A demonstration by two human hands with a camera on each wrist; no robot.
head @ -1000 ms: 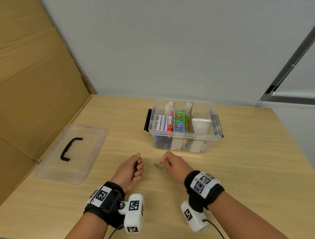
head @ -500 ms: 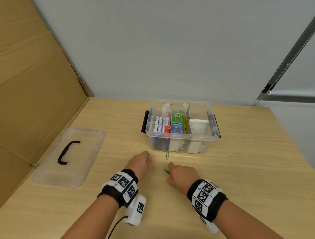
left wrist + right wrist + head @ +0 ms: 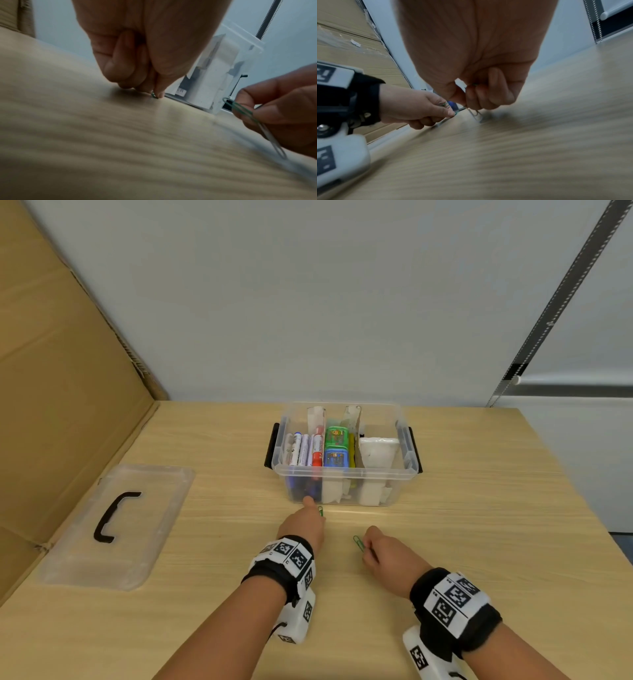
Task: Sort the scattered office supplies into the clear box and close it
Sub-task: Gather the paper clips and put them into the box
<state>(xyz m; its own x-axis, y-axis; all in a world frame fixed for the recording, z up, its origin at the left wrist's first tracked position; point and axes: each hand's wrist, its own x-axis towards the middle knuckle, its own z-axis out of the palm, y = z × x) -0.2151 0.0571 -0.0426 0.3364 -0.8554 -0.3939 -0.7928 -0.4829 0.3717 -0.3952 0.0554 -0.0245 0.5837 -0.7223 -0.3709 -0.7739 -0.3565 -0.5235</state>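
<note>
The clear box (image 3: 344,475) stands open mid-table, holding markers, small green and blue cases and white packets. My left hand (image 3: 313,506) is down at the table just in front of the box's front wall, its curled fingertips (image 3: 159,93) pinching a green paper clip (image 3: 321,511) against the wood. My right hand (image 3: 364,544) is nearer me and to the right, pinching another green paper clip (image 3: 358,542) that sticks out to the left. In the left wrist view a silver clip (image 3: 276,144) also hangs from the right hand's fingers.
The box's clear lid (image 3: 116,525) with a black handle lies flat on the left of the table, beside a cardboard wall (image 3: 51,405). Black latches sit on both ends of the box. A grey wall rises behind the table's far edge.
My left hand has reached forward from beside the right hand to the clip in front of the box. The right hand has picked up its green clip and drawn slightly right.
</note>
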